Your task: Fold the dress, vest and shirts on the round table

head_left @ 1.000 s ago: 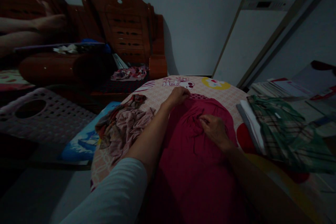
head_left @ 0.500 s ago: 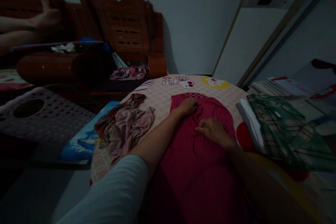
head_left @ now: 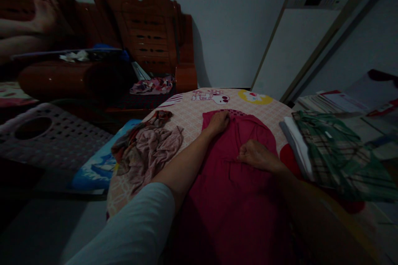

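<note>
A magenta garment [head_left: 230, 203] lies spread over the round table, its upper end reaching toward the far side. At that end a patch of dark-dotted cloth shows. My left hand [head_left: 218, 122] is on the garment's upper left part, fingers curled down against the cloth by the dotted patch. Lower and to the right, my right hand [head_left: 256, 154] pinches a bit of the garment, and small creases run from its fingertips. Whether the garment is a shirt or a dress, I cannot tell. Left of it lies a crumpled heap of pinkish-brown clothes [head_left: 155, 143].
A patterned tablecloth [head_left: 189, 118] covers the table. On the right, a folded green plaid shirt [head_left: 338, 153] lies by white and grey folded cloth [head_left: 298, 145]. A woven basket [head_left: 71, 136] stands left, wooden chairs [head_left: 149, 37] behind. Another person's foot [head_left: 45, 12] shows upper left.
My left hand has moved slightly up and left on the garment. My right hand has shifted a little to the right, and the cloth between them lies flatter.
</note>
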`<move>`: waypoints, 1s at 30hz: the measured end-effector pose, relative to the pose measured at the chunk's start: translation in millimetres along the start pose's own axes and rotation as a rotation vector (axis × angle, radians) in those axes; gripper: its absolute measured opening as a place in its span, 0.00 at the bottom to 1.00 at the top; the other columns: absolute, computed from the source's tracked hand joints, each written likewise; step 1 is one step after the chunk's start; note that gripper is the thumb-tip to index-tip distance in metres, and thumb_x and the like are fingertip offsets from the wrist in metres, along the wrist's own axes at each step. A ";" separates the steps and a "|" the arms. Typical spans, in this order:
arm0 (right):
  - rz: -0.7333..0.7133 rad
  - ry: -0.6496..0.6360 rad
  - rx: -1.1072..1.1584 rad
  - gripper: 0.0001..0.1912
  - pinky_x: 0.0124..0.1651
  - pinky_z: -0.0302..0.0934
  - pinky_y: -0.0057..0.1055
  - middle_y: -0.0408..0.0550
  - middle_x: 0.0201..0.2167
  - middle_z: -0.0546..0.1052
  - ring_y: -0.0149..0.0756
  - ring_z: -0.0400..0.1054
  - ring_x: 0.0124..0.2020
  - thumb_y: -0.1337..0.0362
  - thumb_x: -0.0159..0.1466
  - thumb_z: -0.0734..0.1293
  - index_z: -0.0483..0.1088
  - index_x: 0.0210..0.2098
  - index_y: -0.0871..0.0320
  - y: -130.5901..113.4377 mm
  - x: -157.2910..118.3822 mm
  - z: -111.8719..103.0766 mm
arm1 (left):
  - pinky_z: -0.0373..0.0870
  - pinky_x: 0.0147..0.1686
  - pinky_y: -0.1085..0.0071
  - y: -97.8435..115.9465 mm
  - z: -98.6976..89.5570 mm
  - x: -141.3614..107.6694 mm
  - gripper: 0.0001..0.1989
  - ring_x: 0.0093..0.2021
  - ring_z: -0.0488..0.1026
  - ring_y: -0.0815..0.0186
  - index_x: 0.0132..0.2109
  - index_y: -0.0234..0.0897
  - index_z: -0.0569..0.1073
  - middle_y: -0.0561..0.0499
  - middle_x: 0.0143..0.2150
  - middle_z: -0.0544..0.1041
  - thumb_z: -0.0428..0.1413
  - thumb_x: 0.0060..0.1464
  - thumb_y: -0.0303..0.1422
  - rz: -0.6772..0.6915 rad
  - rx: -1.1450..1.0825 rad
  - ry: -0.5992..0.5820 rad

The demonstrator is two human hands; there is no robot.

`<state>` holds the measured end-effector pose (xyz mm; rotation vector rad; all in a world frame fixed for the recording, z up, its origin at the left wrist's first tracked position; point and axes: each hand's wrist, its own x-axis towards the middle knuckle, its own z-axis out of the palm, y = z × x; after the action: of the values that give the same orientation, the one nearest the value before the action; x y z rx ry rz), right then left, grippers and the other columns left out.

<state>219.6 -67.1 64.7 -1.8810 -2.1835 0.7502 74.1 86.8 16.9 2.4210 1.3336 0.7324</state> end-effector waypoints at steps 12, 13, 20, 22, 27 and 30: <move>-0.047 -0.111 0.055 0.10 0.22 0.41 0.26 0.39 0.14 0.63 0.25 0.55 0.18 0.69 0.53 0.64 0.67 0.16 0.60 2.5 2.2 8.2 | 0.69 0.51 0.66 0.9 -3.7 -1.3 0.12 0.50 0.75 0.59 0.48 0.35 0.77 0.45 0.50 0.79 0.54 0.59 0.29 0.145 0.047 -0.185; -0.045 -0.119 0.064 0.10 0.22 0.41 0.26 0.39 0.14 0.64 0.25 0.55 0.18 0.68 0.54 0.64 0.68 0.17 0.60 3.5 2.6 8.4 | 0.69 0.51 0.66 1.7 -4.3 -1.4 0.12 0.50 0.75 0.59 0.47 0.35 0.77 0.45 0.49 0.79 0.54 0.59 0.28 0.144 0.069 -0.195; -0.066 -0.193 0.240 0.11 0.21 0.42 0.25 0.38 0.14 0.62 0.24 0.54 0.17 0.66 0.55 0.64 0.64 0.17 0.59 0.1 -1.3 7.0 | 0.70 0.47 0.67 5.6 0.0 -3.8 0.11 0.48 0.75 0.59 0.48 0.36 0.77 0.46 0.48 0.79 0.52 0.62 0.32 0.145 0.098 -0.135; -0.090 -0.206 0.219 0.11 0.21 0.41 0.26 0.37 0.13 0.61 0.24 0.53 0.17 0.67 0.54 0.63 0.63 0.16 0.59 -3.7 -2.2 9.1 | 0.70 0.49 0.67 5.9 1.8 -5.2 0.12 0.50 0.74 0.59 0.49 0.37 0.76 0.46 0.50 0.78 0.52 0.62 0.32 0.192 0.127 -0.152; -0.150 -0.213 0.113 0.14 0.22 0.39 0.27 0.37 0.12 0.59 0.24 0.52 0.18 0.69 0.54 0.65 0.61 0.14 0.59 -8.0 -1.6 16.0 | 0.67 0.55 0.64 6.5 7.2 -8.0 0.18 0.57 0.69 0.58 0.59 0.41 0.72 0.45 0.58 0.73 0.51 0.64 0.34 0.323 0.186 -0.211; -0.158 -0.162 0.138 0.14 0.23 0.43 0.27 0.38 0.14 0.65 0.26 0.57 0.19 0.66 0.56 0.68 0.65 0.16 0.60 -6.9 0.0 15.9 | 0.65 0.58 0.61 6.2 10.7 -8.6 0.20 0.59 0.68 0.57 0.62 0.41 0.70 0.44 0.62 0.71 0.51 0.64 0.35 0.371 0.167 -0.228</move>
<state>206.6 -71.8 54.3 -1.6123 -2.2757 1.0239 80.6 76.1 8.4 2.8262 0.9016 0.4196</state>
